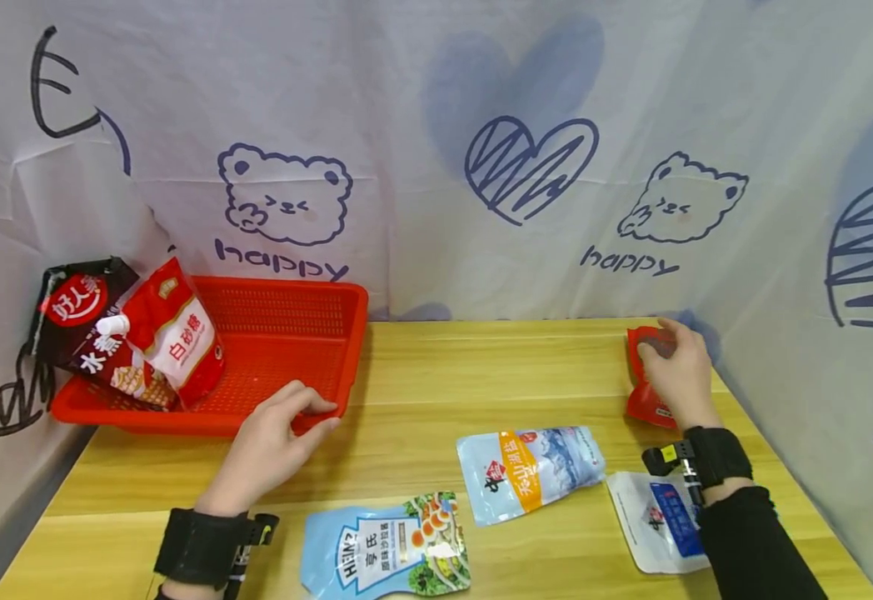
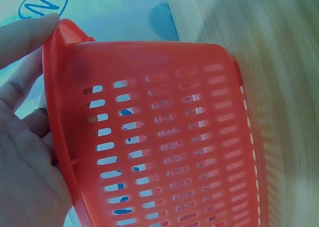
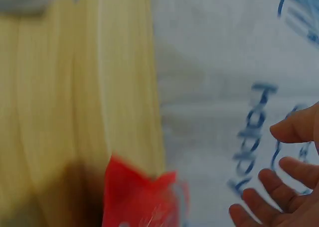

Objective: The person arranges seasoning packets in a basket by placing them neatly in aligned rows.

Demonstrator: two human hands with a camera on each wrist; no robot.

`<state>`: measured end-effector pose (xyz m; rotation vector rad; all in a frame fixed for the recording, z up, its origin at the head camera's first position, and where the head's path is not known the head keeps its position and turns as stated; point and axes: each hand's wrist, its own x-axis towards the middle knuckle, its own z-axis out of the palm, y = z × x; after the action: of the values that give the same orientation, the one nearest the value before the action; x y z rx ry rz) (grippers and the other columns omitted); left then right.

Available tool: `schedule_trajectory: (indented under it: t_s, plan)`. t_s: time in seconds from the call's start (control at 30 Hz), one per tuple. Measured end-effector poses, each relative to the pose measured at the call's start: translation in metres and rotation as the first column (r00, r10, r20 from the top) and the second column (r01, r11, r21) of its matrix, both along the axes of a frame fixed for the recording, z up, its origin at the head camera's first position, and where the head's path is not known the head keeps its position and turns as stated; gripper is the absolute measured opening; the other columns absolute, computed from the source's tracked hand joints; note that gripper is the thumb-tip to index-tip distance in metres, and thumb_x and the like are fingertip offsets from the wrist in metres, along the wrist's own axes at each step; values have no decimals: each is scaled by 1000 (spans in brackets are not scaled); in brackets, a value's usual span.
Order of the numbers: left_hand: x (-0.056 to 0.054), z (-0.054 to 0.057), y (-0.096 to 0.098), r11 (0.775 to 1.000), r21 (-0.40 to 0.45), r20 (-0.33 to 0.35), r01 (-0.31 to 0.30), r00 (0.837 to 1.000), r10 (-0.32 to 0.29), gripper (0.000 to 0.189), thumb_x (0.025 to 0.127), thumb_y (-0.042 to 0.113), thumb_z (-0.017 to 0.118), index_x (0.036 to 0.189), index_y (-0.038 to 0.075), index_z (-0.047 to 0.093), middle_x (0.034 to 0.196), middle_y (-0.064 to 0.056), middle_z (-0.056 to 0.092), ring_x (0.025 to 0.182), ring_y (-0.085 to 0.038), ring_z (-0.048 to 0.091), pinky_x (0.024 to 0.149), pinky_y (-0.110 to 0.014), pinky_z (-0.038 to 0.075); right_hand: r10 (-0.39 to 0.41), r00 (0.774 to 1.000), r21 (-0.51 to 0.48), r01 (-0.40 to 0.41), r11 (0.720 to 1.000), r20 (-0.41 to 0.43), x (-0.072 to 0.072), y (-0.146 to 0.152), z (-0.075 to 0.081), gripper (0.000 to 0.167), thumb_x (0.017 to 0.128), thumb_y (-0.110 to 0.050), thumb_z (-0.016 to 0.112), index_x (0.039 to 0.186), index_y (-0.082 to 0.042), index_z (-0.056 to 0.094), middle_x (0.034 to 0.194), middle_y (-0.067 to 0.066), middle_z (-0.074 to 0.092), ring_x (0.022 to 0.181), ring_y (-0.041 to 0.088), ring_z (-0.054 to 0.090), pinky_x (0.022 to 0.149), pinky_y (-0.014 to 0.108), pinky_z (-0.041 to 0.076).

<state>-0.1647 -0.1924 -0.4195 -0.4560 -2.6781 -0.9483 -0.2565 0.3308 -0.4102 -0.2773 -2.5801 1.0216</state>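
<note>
My left hand (image 1: 271, 442) grips the rim of a red plastic basket (image 1: 286, 287) at its front right corner. In the left wrist view the basket's slotted side (image 2: 164, 132) fills the middle, and the left hand (image 2: 30, 132) has its fingers on both sides of the rim. On the right, my right hand (image 1: 680, 371) hovers over a red packet (image 1: 646, 404), partly covering it in the head view. The right wrist view shows the right hand (image 3: 284, 187) with fingers spread and apart from the blurred red packet (image 3: 139, 199).
Inside the basket lean a black-and-red pouch (image 1: 69, 333) and a red-and-white spouted sugar pouch (image 1: 182, 333). A Heinz pouch (image 1: 384, 550), a blue-and-orange salt pouch (image 1: 530, 471) and a white-and-blue packet (image 1: 657, 525) lie on the wooden table (image 1: 436, 375). Patterned cloth (image 1: 406, 100) hangs behind.
</note>
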Motion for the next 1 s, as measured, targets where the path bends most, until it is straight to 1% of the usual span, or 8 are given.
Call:
schedule_trajectory:
  t_s: [0.13,0.27,0.37,0.5,0.57,0.67,0.83,1.0]
  plan:
    - [0,1,0,1000,-2,-1,-2,1000,2,16,90,17,83,104,19,76,97,6,64,70,-14,48,63,-30,40,-27,991,-4,28,1000,128,-7,28,-9,64,104,-20,55,157,8,31,147,37,39,132,54,40,108,66,39]
    - [0,2,0,1000,-4,0,-2,1000,2,16,90,17,83,104,19,76,96,6,64,67,-13,46,61,-29,39,-39,967,-30,48,998,250,-16,50,-18,71,104,-24,54,157,12,24,150,41,36,136,57,38,110,66,39]
    - [0,2,0,1000,-4,5,-3,1000,3,16,91,18,82,105,19,76,96,6,64,67,-13,47,61,-29,40,-45,932,-58,71,996,360,-18,62,-23,80,105,-32,54,157,14,17,153,43,31,138,57,36,113,65,37]
    - [0,1,1,1000,-3,8,-2,1000,2,16,91,19,82,105,19,76,97,6,64,70,-14,48,62,-29,41,-26,868,-117,96,988,495,-15,75,-29,98,103,-50,54,158,15,5,158,44,20,141,57,30,116,65,33]
    - [0,1,1,1000,-3,6,-1,1000,1,16,91,18,82,105,19,76,97,6,64,71,-14,49,63,-29,41,-4,846,-151,100,983,534,-15,80,-33,107,101,-57,55,157,15,0,159,44,15,141,56,28,117,65,31]
    - [0,1,1,1000,-5,4,-2,1000,2,15,91,18,82,105,19,76,98,7,65,71,-13,49,63,-29,41,29,825,-192,97,977,564,-15,82,-34,113,98,-62,55,157,16,-2,159,44,13,140,55,28,118,64,31]
    - [1,1,0,1000,-7,8,-9,1000,9,15,91,18,82,105,20,76,98,7,64,69,-13,47,62,-29,40,67,821,-208,64,976,567,-17,79,-34,111,98,-59,59,156,17,3,156,43,19,134,54,33,116,61,36]
    - [0,0,-1,1000,-12,15,-7,1000,8,15,91,18,81,106,19,76,98,6,64,73,-13,49,63,-29,41,87,852,-159,-4,987,516,-20,73,-37,105,97,-52,66,154,19,14,148,41,33,123,50,44,106,55,49]
